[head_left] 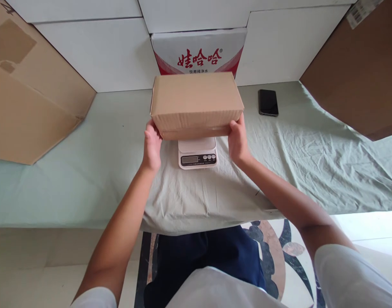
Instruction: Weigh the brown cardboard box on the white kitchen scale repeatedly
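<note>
Head view, looking down over the bench (86, 171), which is draped in a pale green wrinkled cloth (311, 162). A closed brown cardboard box (196, 102) sits at the middle, held between both hands by its short ends. The left hand (151, 145) presses flat against the box's left end, fingers together and curled a little round the lower corner, thumb up along the edge. The right hand (237, 139) mirrors it on the right end, fingers wrapped round the far side and hidden, thumb lying on the near face. Both hands are clamped on the box.

The box lies over a small white kitchen scale (197, 153), covering most of its platform; only the front strip with the display and buttons shows. Whether the box rests on the platform or is held just above it cannot be told.

A black phone (268, 102) lies face up on the cloth to the right, well apart from the box. Behind the box stands a white carton with red lettering (198, 53). Large brown cardboard sheets (25, 94) lean at both sides.
</note>
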A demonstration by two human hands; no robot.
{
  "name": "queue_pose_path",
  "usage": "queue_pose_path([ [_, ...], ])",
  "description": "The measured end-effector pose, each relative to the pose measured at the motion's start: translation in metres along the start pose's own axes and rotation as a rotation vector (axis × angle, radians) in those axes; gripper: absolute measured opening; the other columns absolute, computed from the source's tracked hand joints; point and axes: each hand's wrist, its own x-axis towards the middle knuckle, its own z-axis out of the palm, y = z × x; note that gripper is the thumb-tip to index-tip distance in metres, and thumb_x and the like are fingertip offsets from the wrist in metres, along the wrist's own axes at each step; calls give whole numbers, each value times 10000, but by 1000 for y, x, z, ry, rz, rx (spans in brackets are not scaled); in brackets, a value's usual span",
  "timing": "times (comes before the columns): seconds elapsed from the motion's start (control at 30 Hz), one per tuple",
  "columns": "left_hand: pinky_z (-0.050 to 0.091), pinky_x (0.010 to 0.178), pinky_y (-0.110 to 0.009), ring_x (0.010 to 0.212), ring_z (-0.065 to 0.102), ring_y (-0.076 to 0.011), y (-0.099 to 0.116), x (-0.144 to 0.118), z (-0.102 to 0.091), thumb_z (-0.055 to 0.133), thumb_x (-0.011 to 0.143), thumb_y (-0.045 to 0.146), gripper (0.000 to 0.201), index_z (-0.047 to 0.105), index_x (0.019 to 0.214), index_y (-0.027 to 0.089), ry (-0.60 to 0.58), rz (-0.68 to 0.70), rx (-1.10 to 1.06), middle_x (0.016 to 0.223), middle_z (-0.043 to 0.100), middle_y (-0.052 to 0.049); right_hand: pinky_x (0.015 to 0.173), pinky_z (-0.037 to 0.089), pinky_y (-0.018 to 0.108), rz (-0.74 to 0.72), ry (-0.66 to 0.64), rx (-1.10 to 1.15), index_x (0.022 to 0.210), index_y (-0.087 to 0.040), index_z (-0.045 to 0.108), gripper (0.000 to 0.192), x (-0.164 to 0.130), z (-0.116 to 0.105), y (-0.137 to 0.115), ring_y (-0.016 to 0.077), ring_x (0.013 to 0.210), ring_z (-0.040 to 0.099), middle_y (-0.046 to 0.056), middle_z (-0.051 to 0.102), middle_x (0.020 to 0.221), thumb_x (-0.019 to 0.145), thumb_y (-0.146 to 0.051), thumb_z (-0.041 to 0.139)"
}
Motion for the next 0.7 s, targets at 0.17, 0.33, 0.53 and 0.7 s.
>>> queue_pose_path([
  [0.17, 346, 1310, -486, 1548, 481, -291, -23, 72, 7, 321, 882, 915, 807, 631, 1339, 327, 48, -43, -39, 1522, 625, -70, 1327, 357, 559, -81, 30, -55, 1481, -388, 465, 677, 76, 5, 28, 312, 1498, 482, 7, 592, 1486, 918, -763, 438],
  [0.33, 358, 1305, -409, 1593, 423, -235, -69, 113, 16, 252, 896, 914, 871, 613, 1405, 307, 163, -207, -73, 1607, 572, -64, 1360, 321, 528, -2, 95, -36, 1437, -356, 493, 681, 108, 11, 72, 276, 1509, 477, 14, 593, 1503, 891, -762, 476],
  [0.53, 403, 1281, -373, 1591, 425, -195, -94, 110, 15, 180, 960, 846, 850, 561, 1466, 279, 186, -291, -83, 1666, 518, -56, 1341, 338, 487, 21, 78, -7, 1337, -309, 513, 599, 101, 9, 95, 266, 1472, 497, 33, 596, 1493, 856, -666, 527],
  [0.7, 191, 1378, -414, 1690, 180, -219, -98, 116, -1, 178, 851, 960, 974, 446, 1557, 346, 183, -261, -74, 1770, 338, 3, 1339, 334, 471, 117, 146, -1, 1424, -303, 436, 683, 107, 5, 100, 242, 1558, 416, 39, 492, 1597, 823, -625, 473],
])
